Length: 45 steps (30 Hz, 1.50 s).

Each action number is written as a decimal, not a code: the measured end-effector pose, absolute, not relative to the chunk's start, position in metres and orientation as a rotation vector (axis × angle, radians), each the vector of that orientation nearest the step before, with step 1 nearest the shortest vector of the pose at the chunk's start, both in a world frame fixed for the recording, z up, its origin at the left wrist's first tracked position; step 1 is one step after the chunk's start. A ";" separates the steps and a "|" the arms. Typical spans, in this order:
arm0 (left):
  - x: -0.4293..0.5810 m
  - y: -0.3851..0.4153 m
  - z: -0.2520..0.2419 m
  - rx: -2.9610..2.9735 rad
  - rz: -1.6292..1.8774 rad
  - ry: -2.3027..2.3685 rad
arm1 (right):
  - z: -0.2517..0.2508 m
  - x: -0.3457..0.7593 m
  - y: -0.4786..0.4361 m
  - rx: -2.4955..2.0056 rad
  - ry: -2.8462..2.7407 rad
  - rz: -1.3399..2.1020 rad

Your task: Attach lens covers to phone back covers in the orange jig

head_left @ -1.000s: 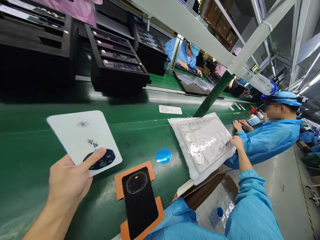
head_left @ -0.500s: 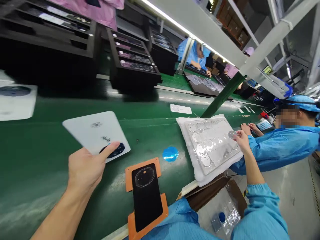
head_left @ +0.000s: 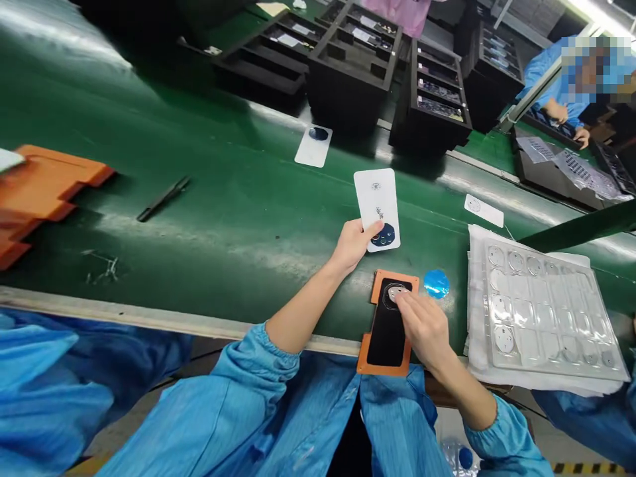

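Observation:
My left hand (head_left: 348,248) grips a white phone back panel (head_left: 376,193) by its side, the thumb lying over the dark round camera area. Below it an orange fixture (head_left: 382,369) lies on the bench with a black panel (head_left: 385,338) in its recess. An octagonal outline marks the top of that panel. My right hand (head_left: 426,324) pinches a small round pale disc (head_left: 395,291) with holes, holding it at this outline. Fingers cover part of the disc; I cannot tell whether it touches the panel. A round blue film (head_left: 437,283) lies right of the fixture.
A clear blister tray (head_left: 509,361) of round discs sits on white foam at right. White cards (head_left: 312,156) lie farther back, near black slotted boxes (head_left: 348,99). Left are tweezers (head_left: 163,199) and another orange fixture (head_left: 54,175). A green post (head_left: 581,226) slants in at right.
My right hand has brought a disc from the clear tray over to the black panel in the fixture. The view has swung left. My left hand still holds the white panel.

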<state>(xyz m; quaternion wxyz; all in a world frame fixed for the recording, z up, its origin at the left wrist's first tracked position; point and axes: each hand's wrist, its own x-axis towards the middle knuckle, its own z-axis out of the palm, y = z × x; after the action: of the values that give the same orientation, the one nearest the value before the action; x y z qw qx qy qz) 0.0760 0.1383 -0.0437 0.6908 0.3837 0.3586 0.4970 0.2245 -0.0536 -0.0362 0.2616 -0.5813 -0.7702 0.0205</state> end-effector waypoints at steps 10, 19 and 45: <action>0.077 0.134 -0.036 0.787 1.141 0.744 | -0.042 0.213 -0.065 -1.647 -2.236 -0.008; 0.089 0.111 -0.032 0.909 1.094 0.628 | -0.003 0.216 -0.007 -1.653 -1.671 0.044; 0.096 0.080 -0.034 1.685 1.301 0.553 | 0.001 0.212 0.036 -1.609 -1.246 0.097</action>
<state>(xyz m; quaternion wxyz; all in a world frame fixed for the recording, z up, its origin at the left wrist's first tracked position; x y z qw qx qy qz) 0.0964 0.0800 -0.0343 0.4537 0.6827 0.2239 0.5272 0.2123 0.0365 0.0014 0.5246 -0.6724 -0.5206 0.0405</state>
